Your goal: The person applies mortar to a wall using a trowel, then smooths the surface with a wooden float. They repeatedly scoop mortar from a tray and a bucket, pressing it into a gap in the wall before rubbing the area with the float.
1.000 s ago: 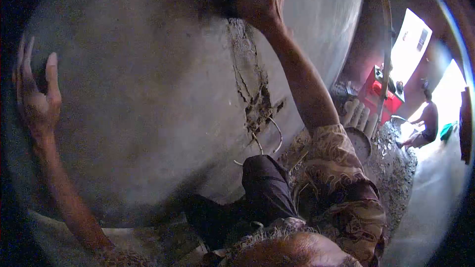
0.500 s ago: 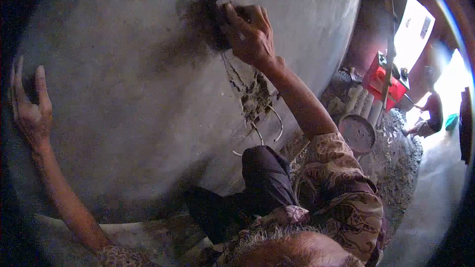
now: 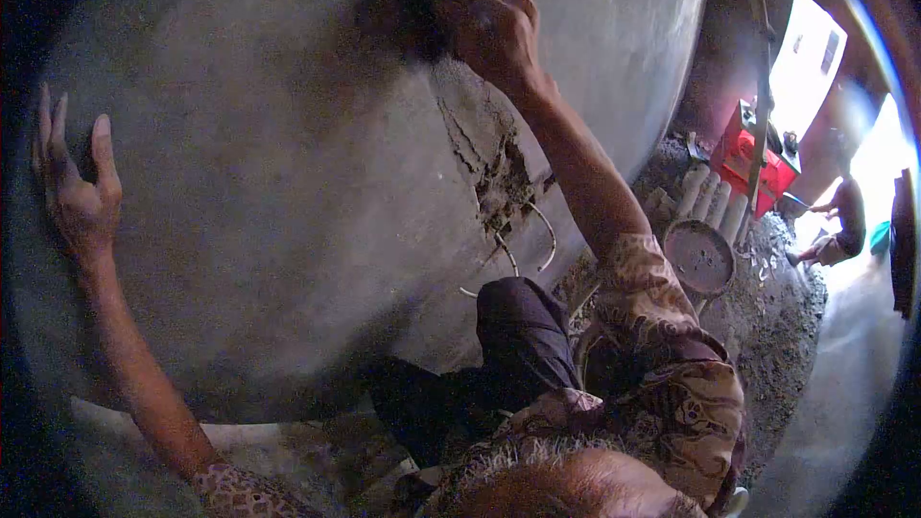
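Observation:
A grey plastered wall (image 3: 288, 211) fills most of the view. On its left side my left hand (image 3: 82, 177) lies against the surface with fingers spread, holding nothing. At the top, my right hand (image 3: 489, 24) has its fingers wrapped round something dark and blurred against the wall; only a small pale tip shows at the thumb. Below that hand, a crack (image 3: 460, 134) runs down to a rough broken hole (image 3: 504, 192). Two thin pale conduits (image 3: 542, 230) stick out of the hole's lower end.
A round basin (image 3: 698, 257) of grey mix stands right of my right arm, beside grey pipe-like ridges (image 3: 705, 194). Rubble (image 3: 777, 317) covers the ground. Farther off are a red box (image 3: 753, 158), an upright pole (image 3: 760, 58) and another person (image 3: 842, 221) in the bright opening.
My right hand has moved up the wall, uncovering more of the crack. The left hand appears slightly higher and further right, still spread. The distant person has shifted slightly.

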`<state>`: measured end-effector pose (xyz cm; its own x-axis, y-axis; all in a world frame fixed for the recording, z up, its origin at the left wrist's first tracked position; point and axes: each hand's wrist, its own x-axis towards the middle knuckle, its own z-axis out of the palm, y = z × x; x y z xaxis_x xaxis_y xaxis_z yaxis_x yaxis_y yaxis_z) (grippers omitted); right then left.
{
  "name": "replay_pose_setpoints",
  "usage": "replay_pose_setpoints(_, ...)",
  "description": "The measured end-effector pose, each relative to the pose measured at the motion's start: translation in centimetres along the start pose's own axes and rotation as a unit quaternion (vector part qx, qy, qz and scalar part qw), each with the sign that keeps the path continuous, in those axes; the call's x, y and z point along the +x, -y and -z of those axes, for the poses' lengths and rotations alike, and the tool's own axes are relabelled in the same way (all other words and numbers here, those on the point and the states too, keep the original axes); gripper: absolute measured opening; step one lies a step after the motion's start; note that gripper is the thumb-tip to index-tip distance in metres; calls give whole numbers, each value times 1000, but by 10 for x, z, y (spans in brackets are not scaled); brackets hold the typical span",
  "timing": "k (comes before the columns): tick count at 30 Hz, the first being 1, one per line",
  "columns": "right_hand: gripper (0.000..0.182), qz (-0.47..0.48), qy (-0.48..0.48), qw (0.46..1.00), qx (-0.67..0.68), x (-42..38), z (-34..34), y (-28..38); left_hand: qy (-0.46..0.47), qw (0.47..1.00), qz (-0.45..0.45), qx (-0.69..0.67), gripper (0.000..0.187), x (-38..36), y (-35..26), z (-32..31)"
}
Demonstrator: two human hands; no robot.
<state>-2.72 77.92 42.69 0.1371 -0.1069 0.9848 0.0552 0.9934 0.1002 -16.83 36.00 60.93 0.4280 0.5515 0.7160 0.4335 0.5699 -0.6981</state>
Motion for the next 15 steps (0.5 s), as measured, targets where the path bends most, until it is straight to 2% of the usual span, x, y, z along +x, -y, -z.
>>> replay_pose_setpoints(3,41,-14,23,1000,-7,-10,-1,16,5,1000,-1,1,44,3,-1,4)
replay_pose_setpoints(6,48,-96,74,992,16,-73,19,36,-1,1000,2,0,45,5,-5,3)
replay_pose_setpoints(10,49,-143,98,984,47,-126,51,55,-32,999,20,-24,47,5,-14,4)
replay_pose_setpoints(11,48,-171,106,978,56,-126,49,52,-26,999,17,-29,47,6,-15,4)
replay_pose_setpoints(12,45,-177,65,981,37,-103,44,52,-19,999,14,-34,47,7,-16,5)
replay_pose_setpoints(14,43,-142,18,989,35,-27,30,41,-17,999,21,-20,47,8,-18,7)
replay_pose_setpoints(15,41,-97,3,994,57,3,10,13,-1,1000,25,-17,47,8,-20,9)
